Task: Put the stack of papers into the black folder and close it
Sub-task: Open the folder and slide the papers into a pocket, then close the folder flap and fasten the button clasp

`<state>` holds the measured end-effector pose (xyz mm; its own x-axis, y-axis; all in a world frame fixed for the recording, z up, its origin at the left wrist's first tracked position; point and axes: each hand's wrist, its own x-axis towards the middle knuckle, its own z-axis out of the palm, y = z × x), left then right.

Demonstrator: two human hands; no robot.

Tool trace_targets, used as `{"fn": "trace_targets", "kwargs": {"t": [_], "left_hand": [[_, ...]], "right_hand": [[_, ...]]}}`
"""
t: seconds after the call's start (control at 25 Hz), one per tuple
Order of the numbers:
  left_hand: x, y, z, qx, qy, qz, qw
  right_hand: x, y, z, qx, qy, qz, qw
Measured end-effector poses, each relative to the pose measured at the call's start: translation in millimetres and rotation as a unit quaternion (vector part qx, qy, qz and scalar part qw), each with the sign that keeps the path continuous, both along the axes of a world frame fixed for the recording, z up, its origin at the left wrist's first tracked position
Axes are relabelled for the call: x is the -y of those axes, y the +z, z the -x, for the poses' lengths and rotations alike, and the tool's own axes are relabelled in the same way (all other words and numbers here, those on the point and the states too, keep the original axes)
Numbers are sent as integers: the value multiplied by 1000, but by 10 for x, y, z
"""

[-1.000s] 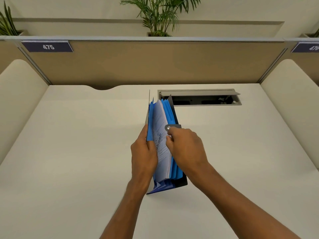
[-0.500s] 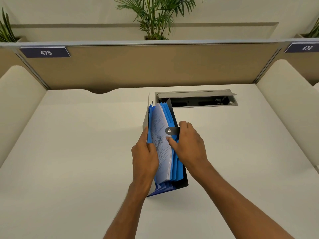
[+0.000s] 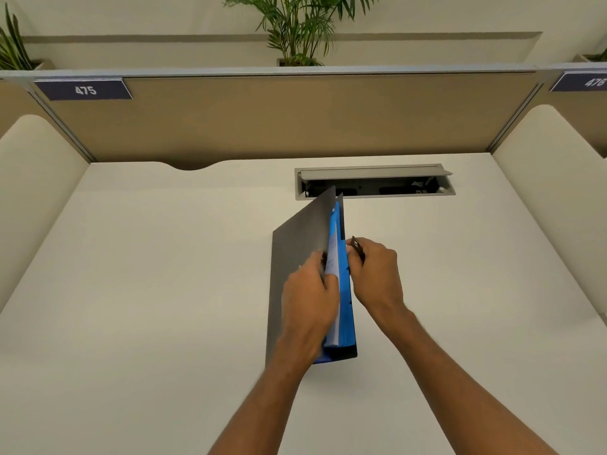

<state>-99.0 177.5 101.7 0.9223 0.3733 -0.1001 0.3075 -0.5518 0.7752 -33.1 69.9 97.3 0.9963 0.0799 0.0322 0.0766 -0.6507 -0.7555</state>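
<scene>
The black folder (image 3: 297, 244) stands on its spine in the middle of the desk, its left cover tilted toward the blue pockets (image 3: 345, 290). The stack of papers (image 3: 332, 257) shows as a white edge between the pockets. My left hand (image 3: 310, 300) presses the left cover against the pockets from the left. My right hand (image 3: 374, 270) is on the right side, pinching the folder's black clasp strap (image 3: 358, 247) at the top edge.
An open cable tray (image 3: 374, 183) is set into the desk just behind the folder. A beige partition (image 3: 295, 116) closes the back, and padded dividers (image 3: 36, 178) flank both sides. Potted plants (image 3: 302, 27) stand beyond the partition.
The left cover has swung right, narrowing the folder. My left hand moved onto the cover's outer face. My right hand shifted from the papers' top to the right side, holding the strap.
</scene>
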Motion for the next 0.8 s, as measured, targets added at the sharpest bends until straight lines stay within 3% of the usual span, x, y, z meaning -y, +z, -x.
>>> {"fn": "trace_targets", "kwargs": {"t": [0.44,0.8], "left_hand": [[583,-354,-187,-65,-76,-127,987],[1097,-754,-289,-103,-177,-215,955]], "right_hand": [[460,-390,-58,-109,-118,-149,976],[1012,-776,-175,-151,-174,-140,963]]}}
